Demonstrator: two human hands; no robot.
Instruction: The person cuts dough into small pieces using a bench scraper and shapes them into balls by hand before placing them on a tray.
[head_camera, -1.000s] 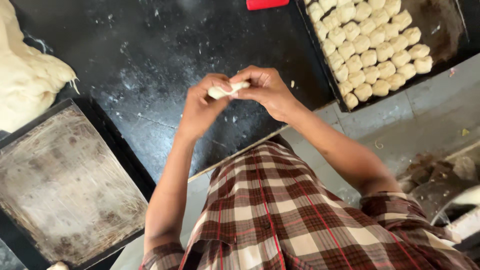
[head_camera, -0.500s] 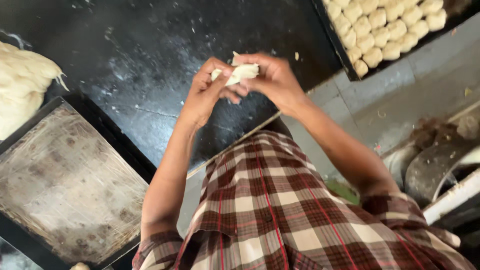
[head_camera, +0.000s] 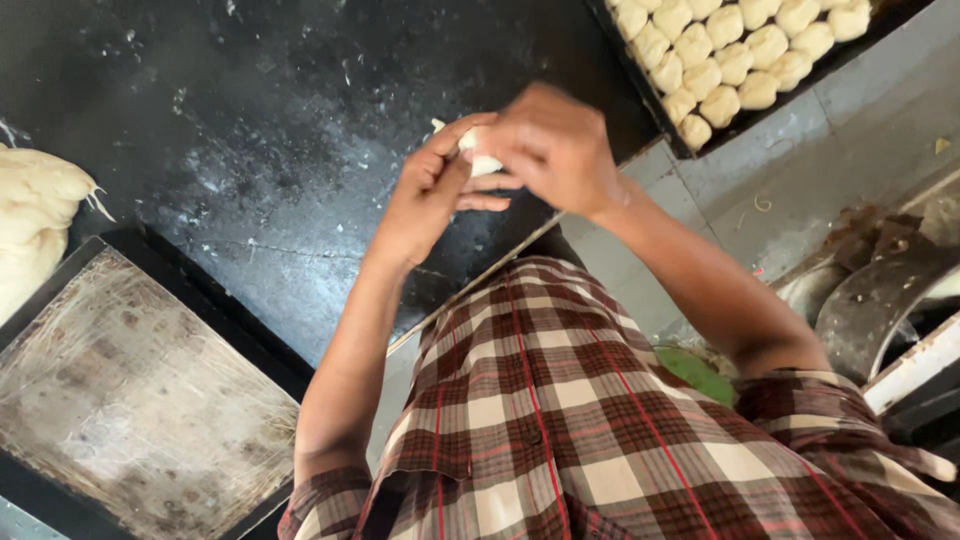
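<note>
Both my hands meet at upper centre of the frame, over the black, flour-dusted worktop (head_camera: 250, 150). My left hand (head_camera: 430, 195) and my right hand (head_camera: 550, 150) are pressed together around a small pale lump of soft dough (head_camera: 478, 158); only a sliver of it shows between the fingers, the rest is hidden. Left thumb and fingers pinch it from the left, the right hand cups over it from the right. How the far side of the lump is shaped I cannot tell.

Upper right of the frame: dark rectangular baking tray (head_camera: 640, 75) with rows of pale rounded dough pieces (head_camera: 735, 45), close-packed and touching. Left edge: large pale mass of raw dough (head_camera: 35, 210) lying on the worktop. Lower left: a worn, stained, dark-rimmed metal tray (head_camera: 130, 400) with nothing on it. Bottom centre: my red-and-cream checked shirt (head_camera: 560, 420). Right edge: curved grey metal parts (head_camera: 880, 300), unclear what.

To shape well, my judgement: keep the pinch light so the soft dough does not tear or stick, tuck edges under evenly, and aim for a size matching the pieces in the upper-right tray. Holding it clear above the worktop keeps loose flour off.
</note>
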